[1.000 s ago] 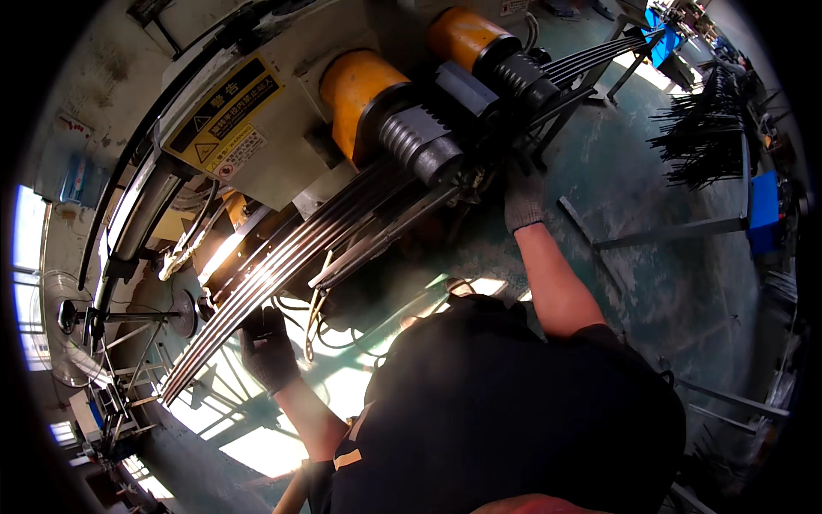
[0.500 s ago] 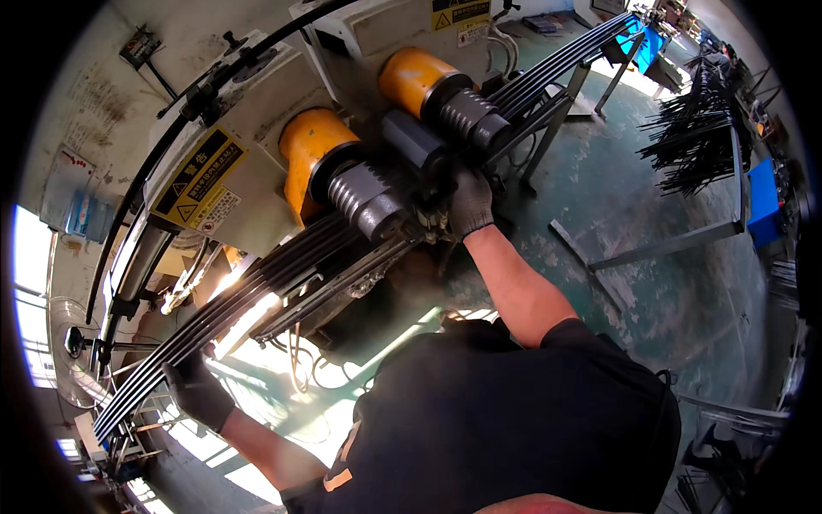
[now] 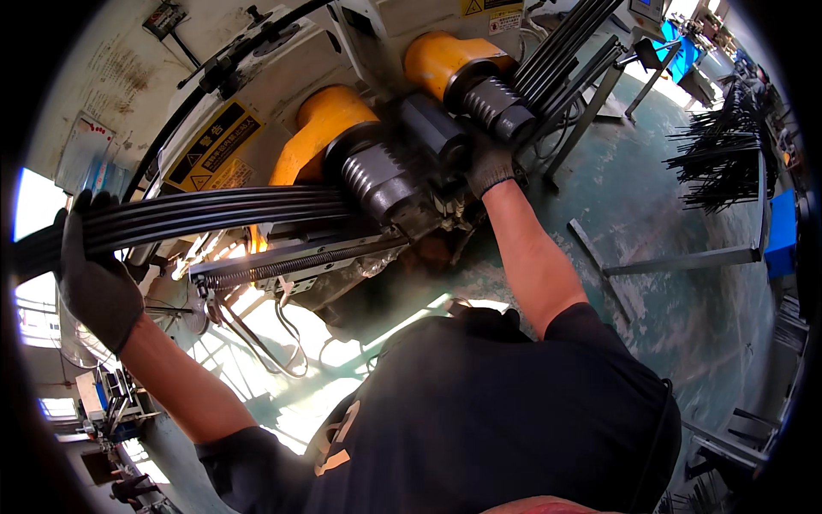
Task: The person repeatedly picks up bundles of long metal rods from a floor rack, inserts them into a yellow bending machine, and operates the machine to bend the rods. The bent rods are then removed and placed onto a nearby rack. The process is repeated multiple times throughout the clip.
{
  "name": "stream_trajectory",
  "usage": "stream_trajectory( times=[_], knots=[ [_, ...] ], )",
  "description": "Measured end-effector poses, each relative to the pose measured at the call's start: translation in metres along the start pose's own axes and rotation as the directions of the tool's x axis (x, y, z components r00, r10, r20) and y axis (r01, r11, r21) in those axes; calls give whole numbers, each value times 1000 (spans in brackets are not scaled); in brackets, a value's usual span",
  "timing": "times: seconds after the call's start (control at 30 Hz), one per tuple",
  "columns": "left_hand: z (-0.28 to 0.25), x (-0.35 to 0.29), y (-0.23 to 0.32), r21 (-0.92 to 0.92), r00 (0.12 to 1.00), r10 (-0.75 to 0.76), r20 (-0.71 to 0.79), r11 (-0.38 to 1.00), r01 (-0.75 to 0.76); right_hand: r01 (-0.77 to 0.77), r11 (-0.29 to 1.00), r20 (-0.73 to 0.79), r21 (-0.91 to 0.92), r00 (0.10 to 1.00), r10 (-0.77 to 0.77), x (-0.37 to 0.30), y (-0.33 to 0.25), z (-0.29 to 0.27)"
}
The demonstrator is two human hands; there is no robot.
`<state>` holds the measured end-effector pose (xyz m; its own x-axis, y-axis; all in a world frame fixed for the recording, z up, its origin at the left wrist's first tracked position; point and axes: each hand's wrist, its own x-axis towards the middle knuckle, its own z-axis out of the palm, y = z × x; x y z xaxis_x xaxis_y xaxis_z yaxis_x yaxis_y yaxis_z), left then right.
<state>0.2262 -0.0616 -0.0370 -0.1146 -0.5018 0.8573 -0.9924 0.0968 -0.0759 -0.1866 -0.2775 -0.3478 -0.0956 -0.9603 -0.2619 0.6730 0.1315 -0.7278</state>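
Note:
A bundle of long dark steel rods (image 3: 223,214) runs across a bending machine, from the far left to the grooved dark rollers (image 3: 377,180). My left hand (image 3: 90,274), in a dark glove, grips the bundle near its left end. My right hand (image 3: 490,167), also gloved, rests against the rods and machine parts between the two rollers, just below the second roller (image 3: 497,107). Behind the rollers sit two orange housings (image 3: 321,128). More rods (image 3: 565,43) continue up and to the right past the second roller.
A yellow warning label (image 3: 214,147) sits on the machine's pale body. A grey metal stand (image 3: 685,257) crosses the green floor on the right. A pile of bent dark rods (image 3: 719,163) lies at the far right, beside a blue bin (image 3: 781,231).
The view has swung so the machine sits further right. My left hand has risen with the rod bundle, which now lies nearly level. My right hand stays at the rollers.

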Motion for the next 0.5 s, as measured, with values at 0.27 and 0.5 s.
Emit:
stream_trajectory(
  times=[0.27, 0.5],
  knots=[
    [56, 86, 42, 4, 974, 221, 40, 975, -222, 508, 636, 211, -582, 849, -485, 18, 18, -31],
    [58, 95, 229, -446, 915, -380, 135, 801, 399, 73, 997, -53, -13, 996, -74, 24, 12, -22]
  ],
)
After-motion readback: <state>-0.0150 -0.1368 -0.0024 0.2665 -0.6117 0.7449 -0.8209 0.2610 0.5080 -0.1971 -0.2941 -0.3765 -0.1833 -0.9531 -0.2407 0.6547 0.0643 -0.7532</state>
